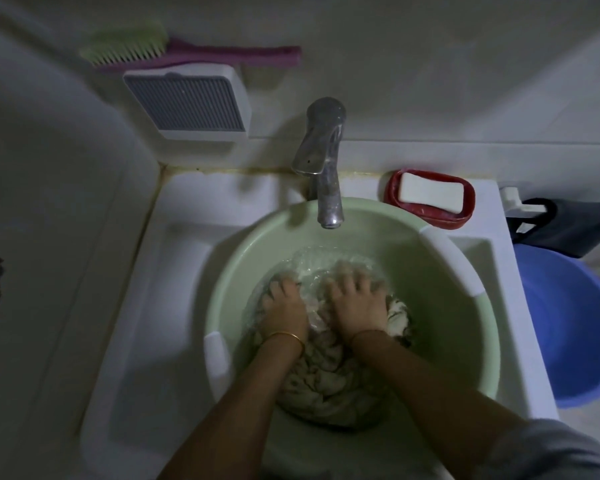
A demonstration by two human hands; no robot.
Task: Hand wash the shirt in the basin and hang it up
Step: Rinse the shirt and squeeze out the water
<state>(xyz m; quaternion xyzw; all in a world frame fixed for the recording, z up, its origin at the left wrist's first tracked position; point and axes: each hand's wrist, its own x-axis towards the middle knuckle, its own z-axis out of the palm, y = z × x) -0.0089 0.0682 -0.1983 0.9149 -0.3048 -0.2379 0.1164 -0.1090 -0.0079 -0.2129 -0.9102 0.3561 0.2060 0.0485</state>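
Head view gives me the shirt point(326, 379) as a pale, wadded mass low in the green basin point(440, 271), half under the rippling water, with its near folds heaped against the basin wall closest to me. I have both hands on the far part of the wad. My left hand point(284, 306) has its fingers bent down into the cloth, and I judge it is bunching a fold. My right hand point(357, 303) lies flatter, fingers spread and pressing the fabric under the surface; its fingertips are blurred, so I cannot tell whether they catch any cloth. Working the 2 hands side by side like this lets me knead 1 section against another.

Around it, the basin sits in a white sink point(136, 341), right under the faucet point(323, 157), whose spout hangs over the far rim and would limit lifting the shirt straight up. A soap bar point(430, 193) rests in a red dish point(465, 213) just right of the faucet. A brush point(187, 51) lies on the ledge behind, and a blue bucket point(568, 323) stands beside the sink.
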